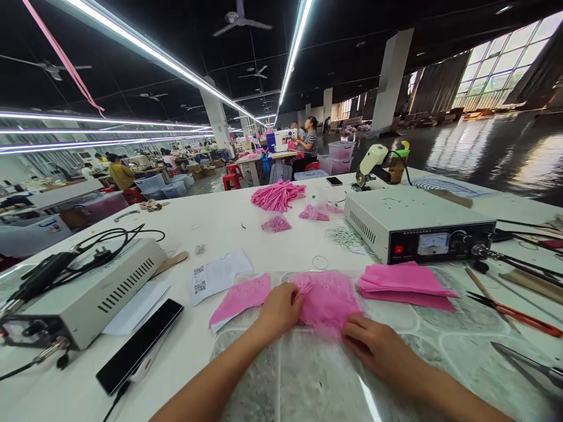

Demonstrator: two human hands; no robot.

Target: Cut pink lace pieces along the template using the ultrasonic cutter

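A piece of sheer pink lace fabric [328, 299] lies in front of me on a clear plastic mat [321, 375]. The fingers of my left hand [279, 308] are closed on its left edge, where the cloth bunches slightly. At its lower right corner, my right hand [376, 340] has the edge between curled fingers; the thumb is partly hidden. Left of the lace is another pink piece [246, 296] with white backing showing along its lower edge. On the right, folded pink fabric pieces [404, 281] are stacked.
Right of the mat lie orange-handled tweezers [523, 316] and scissors [528, 366]. Behind stands a metal control box [422, 217]; another box [92, 287] and a phone [141, 346] are at left. Pink straps [279, 195] lie farther back. People sew beyond the table.
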